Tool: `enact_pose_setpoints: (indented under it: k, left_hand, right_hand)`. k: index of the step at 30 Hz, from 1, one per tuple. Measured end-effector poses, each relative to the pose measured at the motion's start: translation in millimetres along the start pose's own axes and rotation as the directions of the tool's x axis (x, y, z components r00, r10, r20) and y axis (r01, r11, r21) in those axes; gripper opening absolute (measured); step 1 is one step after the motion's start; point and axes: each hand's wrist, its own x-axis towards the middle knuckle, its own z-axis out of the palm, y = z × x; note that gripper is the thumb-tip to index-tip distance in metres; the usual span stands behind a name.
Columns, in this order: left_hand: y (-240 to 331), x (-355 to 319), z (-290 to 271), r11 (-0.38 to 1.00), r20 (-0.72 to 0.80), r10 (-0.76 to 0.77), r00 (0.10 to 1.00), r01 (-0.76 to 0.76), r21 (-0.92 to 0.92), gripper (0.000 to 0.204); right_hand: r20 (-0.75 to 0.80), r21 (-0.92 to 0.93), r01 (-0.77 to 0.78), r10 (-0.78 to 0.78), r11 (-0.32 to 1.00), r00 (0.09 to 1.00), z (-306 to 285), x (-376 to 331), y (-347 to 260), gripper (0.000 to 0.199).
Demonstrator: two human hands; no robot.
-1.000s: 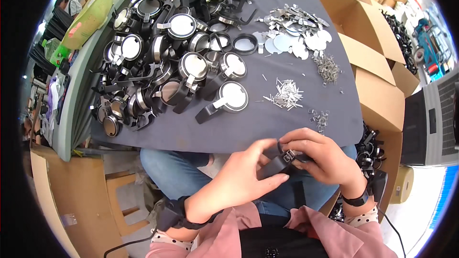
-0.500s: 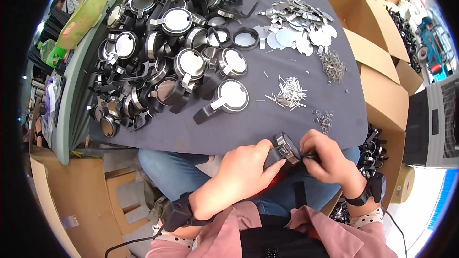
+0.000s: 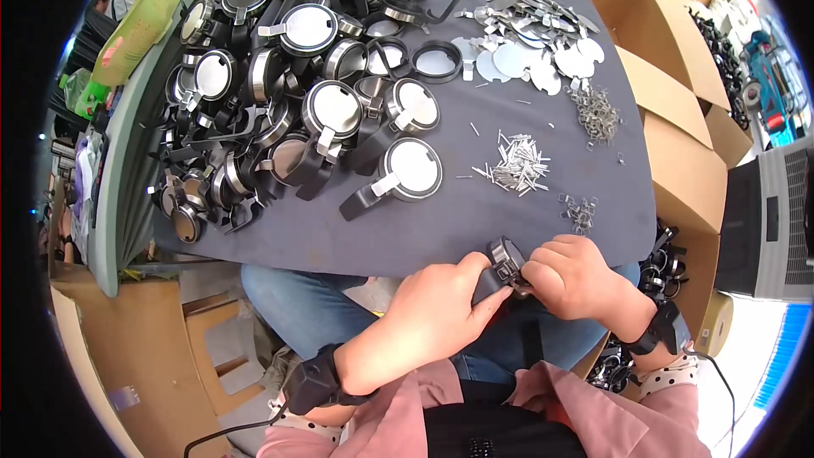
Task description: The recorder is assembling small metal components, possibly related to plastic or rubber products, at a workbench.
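My left hand point(image 3: 443, 298) is closed around the black handle of a round steel-banded lid piece point(image 3: 507, 259), held tilted on edge over my lap just off the table's near edge. My right hand point(image 3: 570, 278) is at the hinge side of that piece, with fingers curled and pressed together against it. Whatever those fingers pinch is hidden behind them. Just beyond lie a pile of thin metal pins point(image 3: 519, 163) and a small cluster of bent wire springs point(image 3: 580, 214). A finished-looking lid with a black handle point(image 3: 411, 170) rests to their left.
Many black-handled steel lids point(image 3: 263, 76) are heaped on the left of the grey-covered table point(image 3: 407, 242). Flat metal discs with tabs point(image 3: 513, 59) and more wire springs point(image 3: 596, 114) lie at the far right. Open cardboard boxes point(image 3: 678, 144) stand along the right side.
My right hand has turned and moved in against the hinge of the lid piece; the dark slim thing seen in its fingers before is now hidden. My left hand keeps its hold.
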Motion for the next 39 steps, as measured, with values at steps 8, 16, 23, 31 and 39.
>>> enact_pose_setpoints:
  k: [8,16,23,31,39]
  left_hand:
    - [4.6,-3.6,7.5,0.995,0.044,-0.049,0.998,0.045,0.084,0.035]
    - [12.3,-2.6,16.8,0.994,-0.004,-0.002,1.000,0.002,0.106,0.038]
    - [16.4,-0.6,19.3,0.988,-0.072,0.010,0.997,0.001,0.153,0.035]
    - [11.3,-7.5,3.0,0.992,-0.120,0.006,0.993,0.009,0.129,0.034]
    - [19.8,29.1,-146.8,0.883,-0.817,0.284,0.502,0.195,0.426,0.060]
  right_hand:
    - [0.079,0.071,-0.097,0.091,0.993,0.993,3.9,-0.4,-4.1,0.023]
    - [0.067,-0.008,-0.095,0.095,0.995,0.993,-1.3,-0.7,-3.4,0.023]
    - [0.061,-0.116,-0.134,0.141,0.984,0.988,-6.0,2.9,-9.0,0.022]
    - [0.041,0.091,-0.256,0.253,0.962,0.967,-9.9,-10.5,-20.4,0.016]
    - [-0.342,0.263,-0.743,0.780,0.615,0.524,-8.5,-130.9,-19.0,0.009]
